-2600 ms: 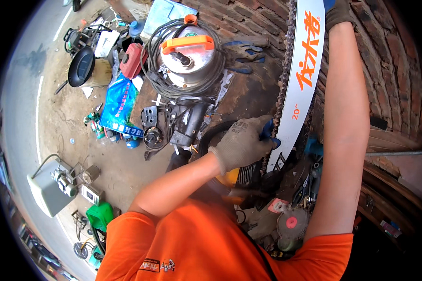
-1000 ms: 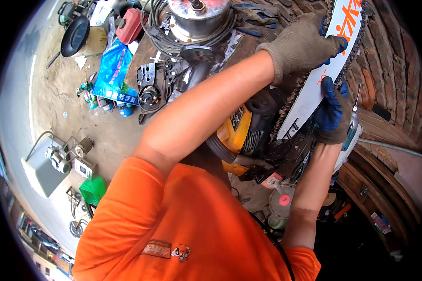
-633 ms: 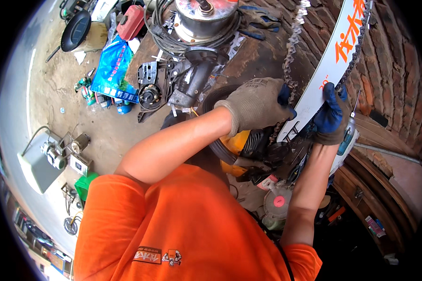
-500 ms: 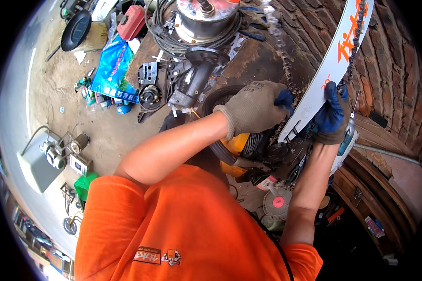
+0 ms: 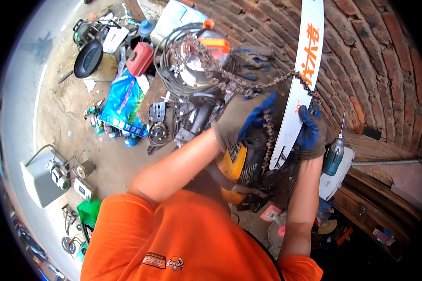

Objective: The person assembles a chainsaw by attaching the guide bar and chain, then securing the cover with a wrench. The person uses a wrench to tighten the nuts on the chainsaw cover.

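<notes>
A long white chainsaw guide bar (image 5: 305, 51) with orange markings rises from the yellow and black chainsaw (image 5: 233, 161) in front of me. My right hand (image 5: 311, 133), in a grey glove with blue fingers, is closed on the bar's right edge near its lower part. My left hand (image 5: 246, 119), gloved alike, pinches the dark saw chain (image 5: 268, 133) left of the bar. From there a lower stretch of chain hangs toward the bar's base. The rest loops out to the upper left, then crosses the bar's face toward my right hand.
Behind the chain stands a round metal machine (image 5: 199, 70) wrapped in grey cable. A brick wall (image 5: 361, 61) curves along the right. A teal power driver (image 5: 334, 157) with a long bit stands beside my right wrist. Blue bag (image 5: 124, 105) and black pan (image 5: 88, 58) are at left.
My left hand has pulled the chain up and left, away from the bar. The chain has left the bar's upper right edge and now sags across its face. The view has shifted.
</notes>
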Tool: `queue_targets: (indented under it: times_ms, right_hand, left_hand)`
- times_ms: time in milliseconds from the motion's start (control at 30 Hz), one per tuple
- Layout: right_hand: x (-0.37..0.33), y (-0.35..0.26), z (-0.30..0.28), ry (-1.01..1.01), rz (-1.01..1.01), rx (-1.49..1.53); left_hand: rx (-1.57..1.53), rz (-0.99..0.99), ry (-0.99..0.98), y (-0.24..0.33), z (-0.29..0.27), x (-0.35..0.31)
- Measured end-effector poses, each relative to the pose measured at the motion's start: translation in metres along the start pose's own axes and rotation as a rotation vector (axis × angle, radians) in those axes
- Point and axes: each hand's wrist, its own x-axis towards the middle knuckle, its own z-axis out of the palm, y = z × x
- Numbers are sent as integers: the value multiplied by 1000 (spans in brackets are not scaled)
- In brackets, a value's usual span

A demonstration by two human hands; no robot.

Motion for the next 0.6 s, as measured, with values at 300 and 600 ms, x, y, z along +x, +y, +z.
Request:
queue_targets:
  times_ms: [300,600]
  right_hand:
    - [1,-23,8,-53,118,-139]
    - [15,-64,46,56,-753,-1207]
  left_hand:
    - [43,505,130,22,45,22]
    - [857,503,120,74,65,72]
